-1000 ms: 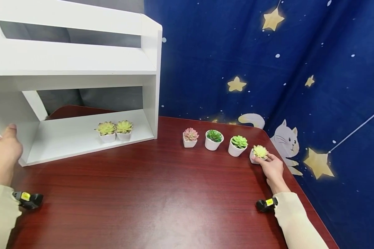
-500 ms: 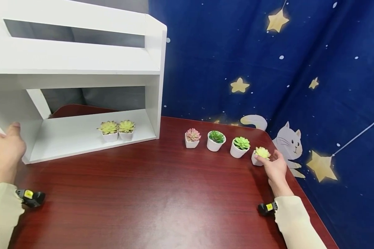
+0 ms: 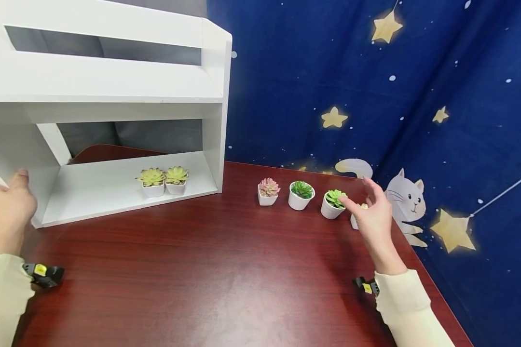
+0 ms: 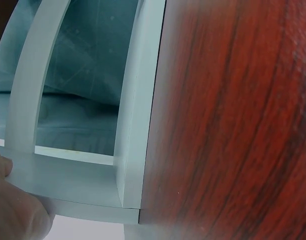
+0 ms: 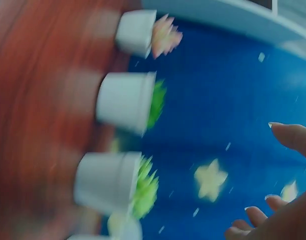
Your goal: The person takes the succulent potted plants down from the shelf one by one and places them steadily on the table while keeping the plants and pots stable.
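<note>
At the far left of the head view, my left hand [image 3: 8,207] holds the side panel of a white shelf unit [image 3: 113,100], thumb on its inner face. In the left wrist view, fingers [image 4: 23,210] lie on the panel's edge [image 4: 93,205]. My right hand [image 3: 375,224] is raised with thumb and fingers spread, nothing between them. It partly hides a pale yellow succulent in a white pot [image 3: 354,222]. Left of that stand a light green succulent [image 3: 331,207], a dark green succulent [image 3: 299,196] and a pink succulent [image 3: 267,193], each in a white pot.
Two yellow-green succulents [image 3: 152,183] in white pots sit side by side on the lower shelf board [image 3: 95,185]. The red-brown table [image 3: 226,270] ends at its right edge against a blue curtain [image 3: 278,86] with stars and a cat.
My right hand has let go of the pale yellow succulent's pot and risen up and slightly left. The left hand stays on the shelf panel; the view has shifted slightly.
</note>
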Tool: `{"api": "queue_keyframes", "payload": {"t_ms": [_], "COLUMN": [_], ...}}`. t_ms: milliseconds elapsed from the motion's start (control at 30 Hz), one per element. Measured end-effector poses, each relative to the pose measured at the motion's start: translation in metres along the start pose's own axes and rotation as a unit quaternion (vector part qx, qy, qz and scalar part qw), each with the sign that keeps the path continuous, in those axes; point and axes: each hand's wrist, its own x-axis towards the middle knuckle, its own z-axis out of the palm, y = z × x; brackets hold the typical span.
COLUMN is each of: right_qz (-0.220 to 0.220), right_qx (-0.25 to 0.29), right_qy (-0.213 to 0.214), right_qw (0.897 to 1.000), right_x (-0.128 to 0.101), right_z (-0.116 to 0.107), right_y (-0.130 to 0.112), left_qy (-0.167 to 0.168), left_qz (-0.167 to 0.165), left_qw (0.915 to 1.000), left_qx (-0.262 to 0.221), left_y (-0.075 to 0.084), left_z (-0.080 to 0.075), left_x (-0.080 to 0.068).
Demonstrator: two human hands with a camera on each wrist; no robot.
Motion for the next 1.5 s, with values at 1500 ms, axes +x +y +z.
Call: {"api": "queue_keyframes", "payload": {"t_ms": [1500], "right_qz": [0.015], "right_qx": [0.106], "right_qy": [-0.400], "right_qw": [0.910], "right_x": [-0.066], "right_z": [0.234], "right_y": [-0.078], "left_qy": [0.020], "left_qz": [0.038], "left_qw": [0.9990], "left_qx": [0.015], "left_y": [0.000], "left_z": [0.000], "left_x": [-0.002]}}
